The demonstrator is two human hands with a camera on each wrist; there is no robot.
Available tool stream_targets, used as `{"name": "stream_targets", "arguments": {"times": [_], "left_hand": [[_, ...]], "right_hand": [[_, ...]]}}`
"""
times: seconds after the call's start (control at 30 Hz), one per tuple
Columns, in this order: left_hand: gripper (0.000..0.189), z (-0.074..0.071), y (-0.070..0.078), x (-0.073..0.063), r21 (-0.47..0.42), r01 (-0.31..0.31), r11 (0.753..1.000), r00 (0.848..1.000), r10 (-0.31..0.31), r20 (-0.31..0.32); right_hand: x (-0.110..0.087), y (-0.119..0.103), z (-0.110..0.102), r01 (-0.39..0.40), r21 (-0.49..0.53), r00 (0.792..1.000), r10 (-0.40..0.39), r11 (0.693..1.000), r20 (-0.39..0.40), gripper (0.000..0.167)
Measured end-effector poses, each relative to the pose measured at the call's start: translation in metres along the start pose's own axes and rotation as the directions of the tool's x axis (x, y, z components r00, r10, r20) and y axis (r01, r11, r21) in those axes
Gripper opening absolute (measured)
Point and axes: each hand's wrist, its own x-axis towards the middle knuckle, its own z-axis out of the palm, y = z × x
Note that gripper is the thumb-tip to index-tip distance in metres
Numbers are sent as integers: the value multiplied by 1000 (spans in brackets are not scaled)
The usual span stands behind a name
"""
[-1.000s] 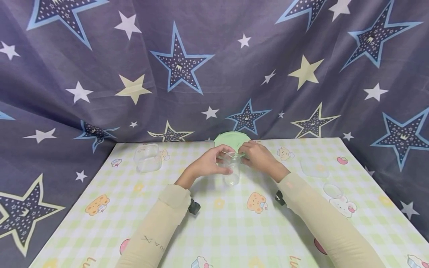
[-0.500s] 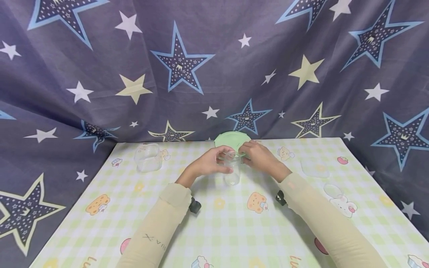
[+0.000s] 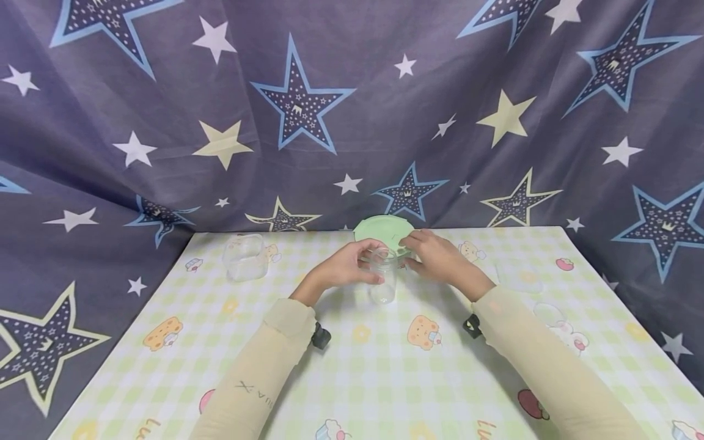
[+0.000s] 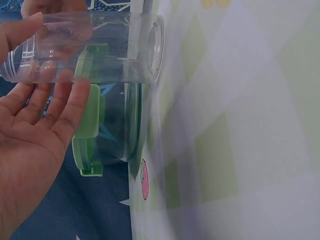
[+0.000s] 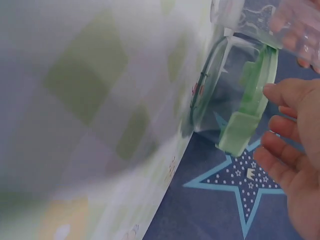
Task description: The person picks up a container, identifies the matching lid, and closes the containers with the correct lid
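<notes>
A clear, tall jar (image 3: 384, 286) stands upright near the middle of the table, its threaded mouth uncovered. My left hand (image 3: 352, 263) holds it near the top, thumb in front and fingers behind, as the left wrist view also shows through the jar (image 4: 115, 47). To the jar's right, my right hand (image 3: 437, 256) is apart from it, fingers loosely bent around nothing; the right wrist view shows this hand (image 5: 295, 135) in front of a green clip lid (image 5: 260, 90). That lid (image 3: 379, 227) sits on a clear container (image 5: 227, 82) behind the jar.
A clear squarish container (image 3: 245, 263) stands at the back left. On the right lie a transparent squarish lid (image 3: 519, 280) and a clear round lid (image 3: 549, 315), both faint. A starry curtain (image 3: 308, 183) hangs along the table's back edge.
My right hand has drawn back slightly to the right, away from the jar's mouth. My left hand and the jar stay in place; the view has shifted a little.
</notes>
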Motion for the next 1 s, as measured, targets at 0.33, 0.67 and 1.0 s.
{"name": "stream_targets", "arguments": {"times": [0.33,0.67,1.0], "left_hand": [[62,2,0,0,7,6,1000,1000,-6,-10],[62,1,2,0,5,7,1000,1000,-7,4],[61,1,4,-2,-2,1,1000,1000,-1,11]], "right_hand": [[-33,14,-16,-82,-56,993,86,995,84,37],[-76,39,-36,-133,-54,986,137,990,90,36],[-118,53,-59,-153,-63,985,157,986,67,33]]}}
